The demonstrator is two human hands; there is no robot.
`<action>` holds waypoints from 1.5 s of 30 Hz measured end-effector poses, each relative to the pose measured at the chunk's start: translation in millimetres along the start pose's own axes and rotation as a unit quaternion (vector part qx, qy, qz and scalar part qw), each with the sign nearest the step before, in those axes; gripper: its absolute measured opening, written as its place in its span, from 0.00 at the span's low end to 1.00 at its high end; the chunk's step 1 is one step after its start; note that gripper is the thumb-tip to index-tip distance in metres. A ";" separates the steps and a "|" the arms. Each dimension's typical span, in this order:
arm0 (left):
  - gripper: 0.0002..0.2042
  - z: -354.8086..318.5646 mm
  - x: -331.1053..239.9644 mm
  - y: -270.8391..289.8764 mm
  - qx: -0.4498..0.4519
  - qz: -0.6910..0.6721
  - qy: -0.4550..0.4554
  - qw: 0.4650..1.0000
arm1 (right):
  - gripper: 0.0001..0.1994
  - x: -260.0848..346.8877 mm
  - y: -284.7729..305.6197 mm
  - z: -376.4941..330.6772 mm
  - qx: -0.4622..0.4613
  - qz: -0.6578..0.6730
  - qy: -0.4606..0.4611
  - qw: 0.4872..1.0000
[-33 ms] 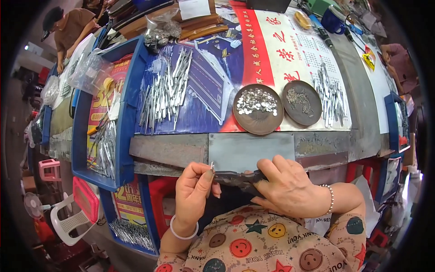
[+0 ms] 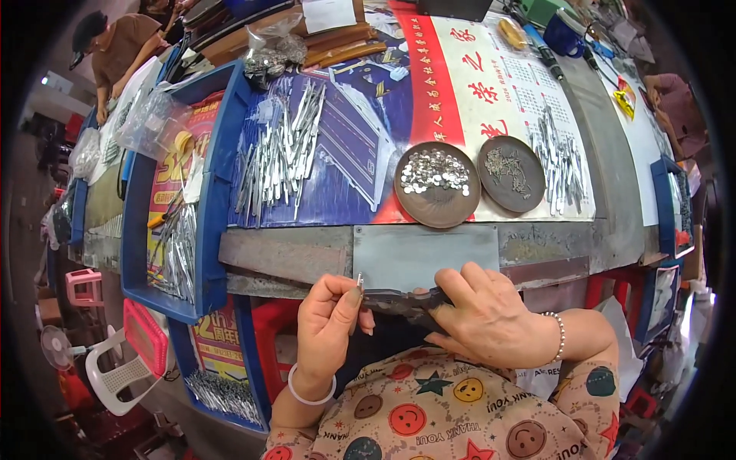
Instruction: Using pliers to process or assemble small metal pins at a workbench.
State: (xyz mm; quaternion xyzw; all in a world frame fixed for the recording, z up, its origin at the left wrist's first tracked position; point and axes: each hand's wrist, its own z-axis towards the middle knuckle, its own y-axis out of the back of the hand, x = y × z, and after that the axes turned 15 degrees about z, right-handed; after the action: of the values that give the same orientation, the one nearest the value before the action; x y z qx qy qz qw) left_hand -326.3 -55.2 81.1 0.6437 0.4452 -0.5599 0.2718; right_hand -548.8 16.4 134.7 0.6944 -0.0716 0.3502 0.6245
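My left hand [image 2: 328, 318] is closed in a pinch on a small shiny metal piece [image 2: 359, 280], whose tip stands up above the thumb and forefinger. My right hand [image 2: 484, 310] wraps round a dark metal hand tool that looks like pliers [image 2: 399, 299]. The tool's far end reaches the metal piece at my left fingertips; its jaws are too small to make out. Both hands hover just in front of a grey metal plate [image 2: 425, 249] at the bench edge. Behind it stand a brown dish of small silver discs [image 2: 441, 216] and a dish of tiny pins [image 2: 529, 201].
Thin metal strips [image 2: 284, 149] lie heaped at left, and more strips [image 2: 563, 165] at right on a calendar sheet. A blue tray [image 2: 207, 295] with strips flanks me on the left, a lower blue bin [image 2: 257, 402] beneath it. Other people [image 2: 126, 50] sit farther off.
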 end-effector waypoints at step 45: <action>0.04 -2.7 5.1 1.9 -0.019 0.052 -0.001 0.998 | 0.11 -4.5 -8.6 6.1 0.094 0.216 -0.074 0.969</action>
State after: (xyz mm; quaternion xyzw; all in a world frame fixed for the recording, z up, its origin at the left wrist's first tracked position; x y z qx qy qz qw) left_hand -323.4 -52.4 76.5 0.6602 0.4215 -0.5370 0.3132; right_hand -545.1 11.1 125.2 0.7423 -0.2319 0.4297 0.4589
